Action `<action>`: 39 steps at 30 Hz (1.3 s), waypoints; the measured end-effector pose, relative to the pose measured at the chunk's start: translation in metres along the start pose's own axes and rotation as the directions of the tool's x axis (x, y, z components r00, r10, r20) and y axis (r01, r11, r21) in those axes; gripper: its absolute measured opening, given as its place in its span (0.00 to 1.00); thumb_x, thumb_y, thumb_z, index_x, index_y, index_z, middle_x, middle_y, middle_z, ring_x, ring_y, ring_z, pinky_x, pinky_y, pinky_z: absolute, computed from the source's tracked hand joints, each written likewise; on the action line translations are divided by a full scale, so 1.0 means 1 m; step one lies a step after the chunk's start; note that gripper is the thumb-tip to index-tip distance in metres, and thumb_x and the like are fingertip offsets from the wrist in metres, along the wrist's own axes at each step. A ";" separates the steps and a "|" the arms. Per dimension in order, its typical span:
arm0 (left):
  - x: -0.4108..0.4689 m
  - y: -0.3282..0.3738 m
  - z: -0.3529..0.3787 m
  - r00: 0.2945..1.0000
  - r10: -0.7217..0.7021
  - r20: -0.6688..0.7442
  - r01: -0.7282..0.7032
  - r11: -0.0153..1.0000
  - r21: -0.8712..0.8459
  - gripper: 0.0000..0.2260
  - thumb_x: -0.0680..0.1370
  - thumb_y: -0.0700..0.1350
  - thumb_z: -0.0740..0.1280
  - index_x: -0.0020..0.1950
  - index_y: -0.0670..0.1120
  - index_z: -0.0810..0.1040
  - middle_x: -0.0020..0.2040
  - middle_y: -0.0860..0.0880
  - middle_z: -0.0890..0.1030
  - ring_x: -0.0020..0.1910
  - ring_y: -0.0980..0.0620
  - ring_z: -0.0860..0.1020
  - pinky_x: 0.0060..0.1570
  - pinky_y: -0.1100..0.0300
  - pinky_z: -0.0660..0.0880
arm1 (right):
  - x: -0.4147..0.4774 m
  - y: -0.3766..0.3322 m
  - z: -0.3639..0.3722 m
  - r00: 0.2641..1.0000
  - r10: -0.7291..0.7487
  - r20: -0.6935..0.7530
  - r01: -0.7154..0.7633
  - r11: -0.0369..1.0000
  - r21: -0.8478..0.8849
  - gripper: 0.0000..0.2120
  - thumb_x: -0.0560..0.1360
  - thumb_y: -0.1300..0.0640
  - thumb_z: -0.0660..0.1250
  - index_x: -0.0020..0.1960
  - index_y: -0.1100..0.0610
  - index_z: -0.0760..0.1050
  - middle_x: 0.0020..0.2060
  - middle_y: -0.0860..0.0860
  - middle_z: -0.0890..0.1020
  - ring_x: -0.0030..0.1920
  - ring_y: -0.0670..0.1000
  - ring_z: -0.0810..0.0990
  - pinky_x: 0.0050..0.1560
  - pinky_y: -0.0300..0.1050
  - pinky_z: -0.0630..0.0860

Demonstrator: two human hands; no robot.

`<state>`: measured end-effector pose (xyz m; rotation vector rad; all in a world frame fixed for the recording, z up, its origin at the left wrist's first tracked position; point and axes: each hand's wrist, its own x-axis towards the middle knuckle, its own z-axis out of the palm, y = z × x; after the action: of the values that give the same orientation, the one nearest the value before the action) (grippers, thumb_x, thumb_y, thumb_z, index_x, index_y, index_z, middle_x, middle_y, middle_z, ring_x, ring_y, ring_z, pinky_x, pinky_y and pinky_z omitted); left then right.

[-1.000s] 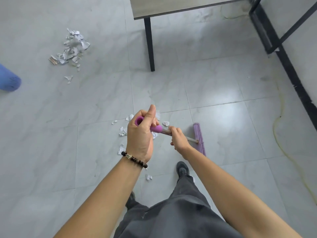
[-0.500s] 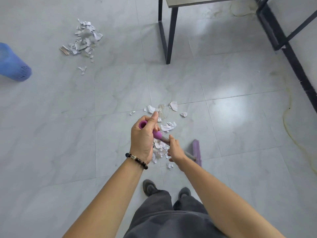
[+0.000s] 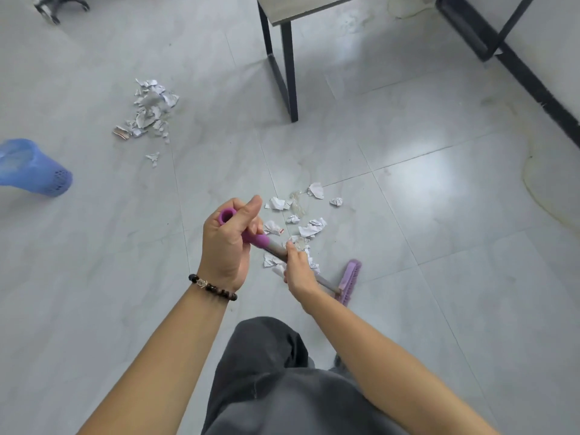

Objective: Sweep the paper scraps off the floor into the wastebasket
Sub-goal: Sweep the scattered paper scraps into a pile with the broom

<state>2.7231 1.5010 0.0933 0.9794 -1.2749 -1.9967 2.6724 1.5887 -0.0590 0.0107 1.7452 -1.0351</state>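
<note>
Both hands, left hand point(image 3: 224, 243) and right hand point(image 3: 298, 271), close fully around the broom point(image 3: 348, 282); paper scraps point(image 3: 301, 221) lie just beyond the fingers.

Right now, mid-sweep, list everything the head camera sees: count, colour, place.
broom: one, purple head and grip with a grey shaft, head on the floor right of the person
near paper scraps: one loose patch, white, on the tiles just ahead of the hands
far paper scraps: one pile, white, upper left, with a stray bit below it
wastebasket: one, blue, lying tilted at the left edge
table: one, grey top with black legs, top centre
black frame: one, along the wall at upper right
floor: pale grey tiles
bracelet: one, dark beads, left wrist
left hand: closed on the broom's purple grip
right hand: closed lower on the shaft
</note>
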 end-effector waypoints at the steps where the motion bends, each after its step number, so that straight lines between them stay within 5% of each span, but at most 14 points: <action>1: 0.000 -0.003 0.000 1.000 -0.012 0.025 0.012 1.000 0.007 0.18 0.74 0.42 0.69 0.25 0.47 0.68 0.24 0.50 0.67 0.29 0.50 0.67 0.38 0.61 0.73 | 0.001 0.005 -0.003 1.000 0.021 -0.015 -0.021 1.000 0.004 0.34 0.67 0.23 0.44 0.57 0.46 0.68 0.53 0.52 0.77 0.58 0.57 0.77 0.64 0.56 0.70; 9: 0.077 -0.004 -0.035 0.976 -0.094 0.198 0.068 0.989 0.134 0.19 0.74 0.39 0.68 0.25 0.46 0.66 0.24 0.50 0.66 0.30 0.49 0.67 0.42 0.56 0.72 | 0.054 -0.022 0.032 0.975 0.133 -0.177 -0.107 0.983 0.146 0.33 0.66 0.27 0.46 0.59 0.48 0.66 0.55 0.54 0.74 0.59 0.58 0.75 0.64 0.57 0.70; 13: 0.145 0.023 -0.079 0.969 -0.123 0.216 0.088 0.982 0.169 0.20 0.75 0.41 0.69 0.25 0.46 0.66 0.24 0.50 0.67 0.29 0.49 0.67 0.40 0.56 0.70 | 0.097 -0.069 0.097 0.967 0.169 -0.188 -0.129 0.969 0.208 0.25 0.68 0.31 0.47 0.53 0.47 0.67 0.51 0.54 0.72 0.51 0.56 0.72 0.56 0.54 0.70; 16: 0.205 0.059 -0.125 0.984 -0.089 0.157 0.065 0.986 0.150 0.20 0.75 0.43 0.70 0.25 0.48 0.67 0.24 0.50 0.67 0.29 0.49 0.66 0.39 0.55 0.69 | 0.132 -0.120 0.164 0.974 0.181 -0.134 -0.151 0.966 0.208 0.33 0.66 0.29 0.47 0.61 0.47 0.66 0.57 0.56 0.74 0.57 0.57 0.73 0.60 0.57 0.70; 19: 0.258 0.098 -0.171 0.997 -0.023 0.080 0.015 0.995 0.102 0.18 0.74 0.44 0.70 0.27 0.47 0.67 0.24 0.51 0.67 0.28 0.50 0.66 0.37 0.57 0.68 | 0.161 -0.178 0.229 0.989 0.137 -0.052 -0.126 0.978 0.167 0.37 0.64 0.27 0.46 0.64 0.49 0.64 0.60 0.58 0.74 0.62 0.59 0.74 0.64 0.58 0.69; 23: 0.300 0.142 -0.216 0.994 0.107 0.006 -0.108 0.991 0.076 0.20 0.76 0.43 0.69 0.25 0.51 0.69 0.23 0.53 0.68 0.27 0.52 0.67 0.37 0.57 0.68 | 0.179 -0.244 0.290 0.998 0.003 0.063 -0.012 0.989 0.151 0.30 0.76 0.34 0.48 0.65 0.56 0.66 0.48 0.55 0.73 0.46 0.51 0.73 0.48 0.46 0.70; 27: 0.321 0.171 -0.232 0.978 0.203 -0.049 -0.203 0.979 0.010 0.21 0.76 0.42 0.70 0.25 0.53 0.70 0.22 0.54 0.69 0.25 0.54 0.67 0.37 0.59 0.69 | 0.188 -0.297 0.320 0.988 -0.120 0.093 0.111 0.990 0.090 0.39 0.69 0.29 0.46 0.66 0.55 0.70 0.48 0.53 0.75 0.43 0.50 0.71 0.49 0.48 0.70; 31: 0.332 0.192 -0.223 0.968 0.249 -0.031 -0.250 0.968 -0.034 0.19 0.74 0.42 0.71 0.25 0.52 0.70 0.22 0.53 0.68 0.26 0.52 0.66 0.36 0.58 0.68 | 0.199 -0.325 0.319 0.973 -0.219 0.074 0.221 0.975 -0.011 0.44 0.65 0.28 0.41 0.71 0.49 0.68 0.62 0.52 0.75 0.52 0.50 0.71 0.65 0.54 0.67; 35: 0.340 0.208 -0.192 0.973 0.231 0.030 -0.228 0.970 -0.081 0.19 0.73 0.42 0.71 0.24 0.52 0.70 0.21 0.53 0.68 0.26 0.52 0.66 0.37 0.60 0.69 | 0.181 -0.350 0.277 0.979 -0.197 -0.049 0.199 0.979 0.037 0.35 0.72 0.29 0.45 0.62 0.53 0.70 0.45 0.51 0.73 0.46 0.51 0.73 0.57 0.51 0.71; 39: 0.347 0.198 -0.147 0.971 0.175 0.162 -0.156 0.980 -0.123 0.19 0.74 0.40 0.70 0.24 0.50 0.70 0.23 0.51 0.68 0.26 0.52 0.67 0.37 0.61 0.70 | 0.180 -0.343 0.217 0.958 -0.173 -0.228 0.196 0.978 0.078 0.34 0.70 0.26 0.46 0.59 0.50 0.69 0.48 0.52 0.74 0.52 0.54 0.73 0.65 0.58 0.70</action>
<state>2.6608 1.0826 0.1392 0.6378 -1.2776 -2.0306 2.6002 1.1550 0.0024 0.0268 1.9197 -1.2987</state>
